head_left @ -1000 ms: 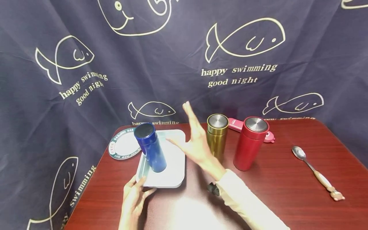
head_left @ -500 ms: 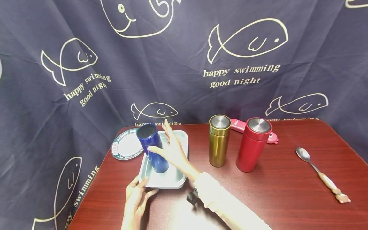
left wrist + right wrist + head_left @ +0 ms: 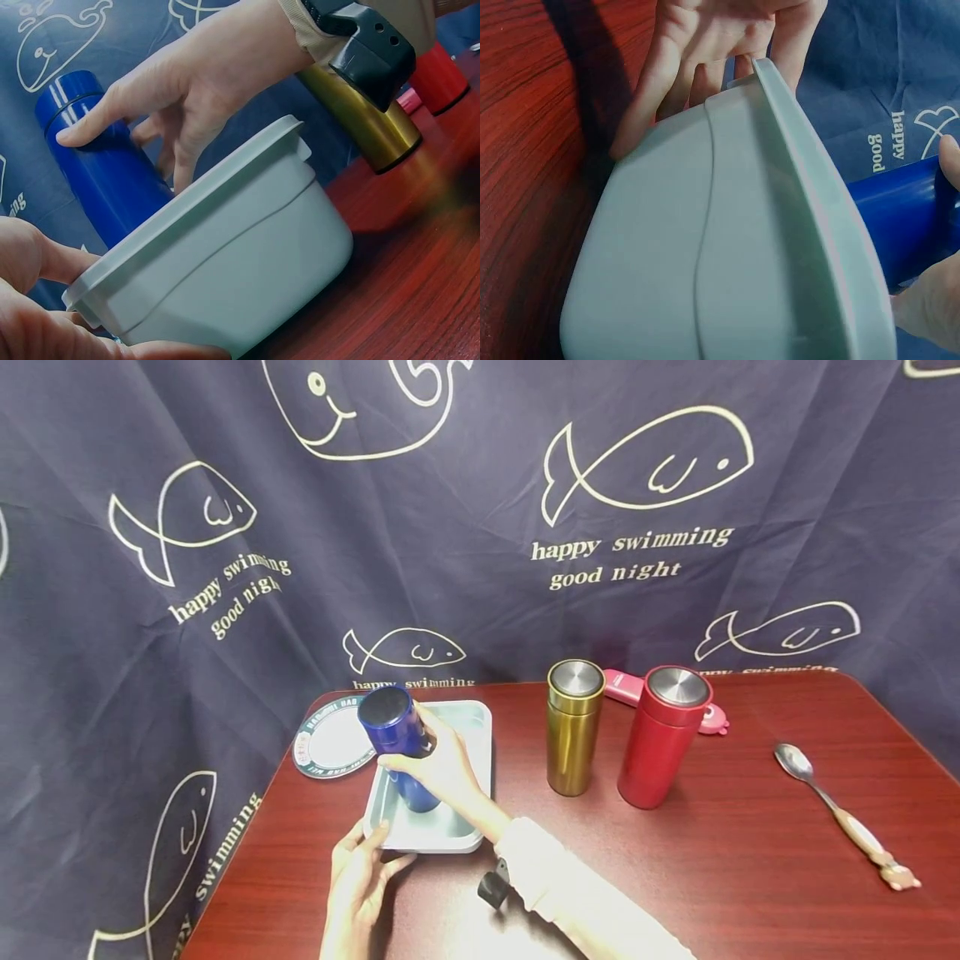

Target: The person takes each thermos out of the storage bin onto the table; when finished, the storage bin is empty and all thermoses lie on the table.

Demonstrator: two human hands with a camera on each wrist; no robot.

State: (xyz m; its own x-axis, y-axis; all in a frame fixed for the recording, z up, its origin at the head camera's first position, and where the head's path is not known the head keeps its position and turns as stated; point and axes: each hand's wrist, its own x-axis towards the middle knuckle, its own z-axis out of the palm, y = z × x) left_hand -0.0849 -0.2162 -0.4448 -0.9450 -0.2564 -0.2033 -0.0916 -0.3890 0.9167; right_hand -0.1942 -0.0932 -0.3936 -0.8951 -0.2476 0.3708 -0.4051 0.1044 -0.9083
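Note:
A blue thermos flask (image 3: pixel 388 710) with a dark lid top stands, leaning a little, inside a pale green plastic basin (image 3: pixel 477 722). My right hand (image 3: pixel 446 768) grips the flask's upper body, thumb on the near side and fingers round the far side. With my left hand (image 3: pixel 354 878) I hold the basin by its near left corner, fingers at the rim and underneath. The left wrist view shows the thumb of the right hand (image 3: pixel 202 71) pressed below the flask's lid. In the right wrist view the basin's wall (image 3: pixel 660 247) hides the flask's lower end.
A gold thermos (image 3: pixel 572 735) and a red thermos (image 3: pixel 660 743) stand to the right. Behind them lies a pink case (image 3: pixel 624 687). A spoon with a bear handle (image 3: pixel 851 831) lies far right. A round white plate (image 3: pixel 333 739) with a green rim sits behind the basin's left side.
My right hand has moved left from beside the gold thermos to the blue thermos flask and closed round it. The left hand has kept its hold on the basin.

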